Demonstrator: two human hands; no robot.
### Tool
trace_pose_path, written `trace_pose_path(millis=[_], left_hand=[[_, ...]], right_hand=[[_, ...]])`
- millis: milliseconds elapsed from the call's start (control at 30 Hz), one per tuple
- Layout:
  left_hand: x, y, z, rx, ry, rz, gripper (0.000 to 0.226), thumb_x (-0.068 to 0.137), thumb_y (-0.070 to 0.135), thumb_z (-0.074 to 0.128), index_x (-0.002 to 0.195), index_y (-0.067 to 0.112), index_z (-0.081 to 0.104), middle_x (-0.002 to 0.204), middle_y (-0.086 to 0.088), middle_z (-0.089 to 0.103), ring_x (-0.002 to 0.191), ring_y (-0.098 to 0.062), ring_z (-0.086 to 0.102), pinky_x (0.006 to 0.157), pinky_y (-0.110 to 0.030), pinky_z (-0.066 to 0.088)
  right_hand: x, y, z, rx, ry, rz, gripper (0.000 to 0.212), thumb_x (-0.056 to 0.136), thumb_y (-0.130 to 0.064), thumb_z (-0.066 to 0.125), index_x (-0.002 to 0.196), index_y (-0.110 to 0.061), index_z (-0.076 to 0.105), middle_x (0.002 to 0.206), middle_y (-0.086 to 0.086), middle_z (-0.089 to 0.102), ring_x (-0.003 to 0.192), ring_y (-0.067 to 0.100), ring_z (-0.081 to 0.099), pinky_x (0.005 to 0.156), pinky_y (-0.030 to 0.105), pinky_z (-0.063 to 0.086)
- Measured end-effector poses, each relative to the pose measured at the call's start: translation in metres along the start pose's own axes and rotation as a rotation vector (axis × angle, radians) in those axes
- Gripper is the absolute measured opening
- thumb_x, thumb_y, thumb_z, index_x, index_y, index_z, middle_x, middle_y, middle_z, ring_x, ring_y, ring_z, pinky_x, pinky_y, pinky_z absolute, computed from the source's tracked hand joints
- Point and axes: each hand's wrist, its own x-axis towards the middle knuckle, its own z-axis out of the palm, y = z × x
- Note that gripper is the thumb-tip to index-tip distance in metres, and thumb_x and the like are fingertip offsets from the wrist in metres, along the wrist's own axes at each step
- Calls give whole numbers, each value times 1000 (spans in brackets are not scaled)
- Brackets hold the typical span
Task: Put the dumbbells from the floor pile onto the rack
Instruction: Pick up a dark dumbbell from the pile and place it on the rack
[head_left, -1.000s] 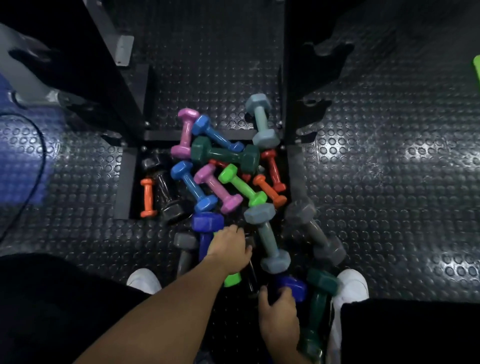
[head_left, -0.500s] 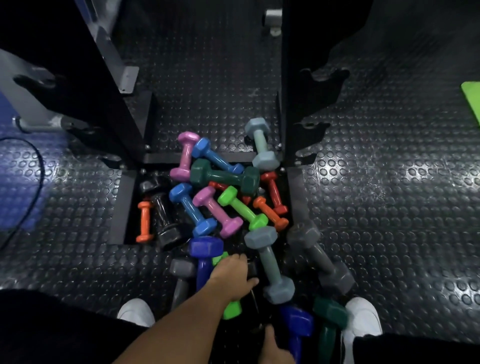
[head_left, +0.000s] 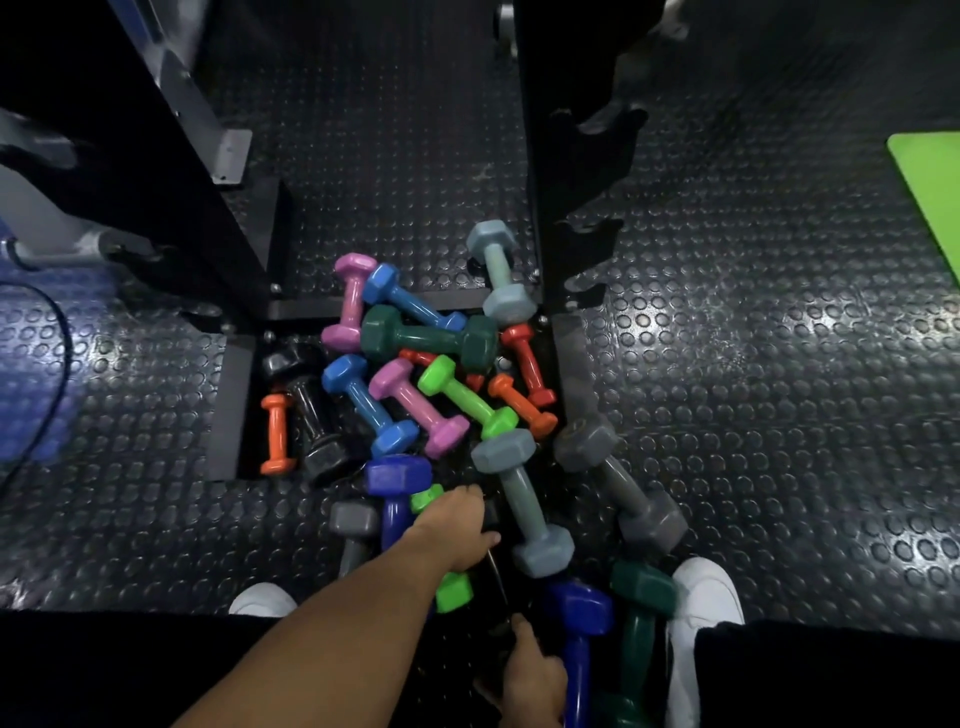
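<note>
My left hand gripped a black dumbbell for racking, while my right hand curled on something I couldn't make out.

Dim, wide-angle-warped view; glare on the studded floor at right, corners in shadow.

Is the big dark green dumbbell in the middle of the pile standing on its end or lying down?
Lying down. The dark green dumbbell lies on its side across the pile; both heads and the whole handle show from above.
</note>
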Motion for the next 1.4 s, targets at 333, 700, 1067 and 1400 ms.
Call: trace_pose_path(millis=[333, 700, 1067, 1400], left_hand=[[-3, 11, -11, 27, 37, 8, 62, 90, 46, 68, 133, 7, 47, 136, -16, 55, 125, -34, 55, 103, -39, 45], [-25, 15, -28, 86, 73, -8, 61, 91, 48, 66, 132, 8, 49, 132, -15, 57, 121, -35, 58, 98, -42, 49], [-79, 53, -78, 143, 240, 102, 50, 91, 48, 65, 125, 13, 54, 120, -10, 64, 109, -32, 64, 89, -39, 52], [-101, 122, -144, 292, 430, 256, 57, 91, 56, 59, 125, 11, 50, 125, -12, 61, 117, -34, 59, 95, -41, 48]], right_hand=[[-143, -89, 7, 174, 43, 147, 38, 86, -32, 76, 92, 4, 67, 87, 23, 67, 75, 40, 67, 67, 60, 62], [-170, -99, -4, 171, 28, 151, 36, 90, -30, 74, 83, 1, 58, 87, 21, 63, 77, 40, 64, 67, 61, 61], [-206, -119, -29, 252, -11, 7, 37, 85, -25, 77, 89, 8, 63, 87, 22, 60, 81, 45, 63, 67, 67, 58], [-170, -155, -41, 370, 2, -228, 70, 49, -58, 77, 88, -1, 67, 99, 23, 69, 85, 44, 67, 71, 61, 61]])
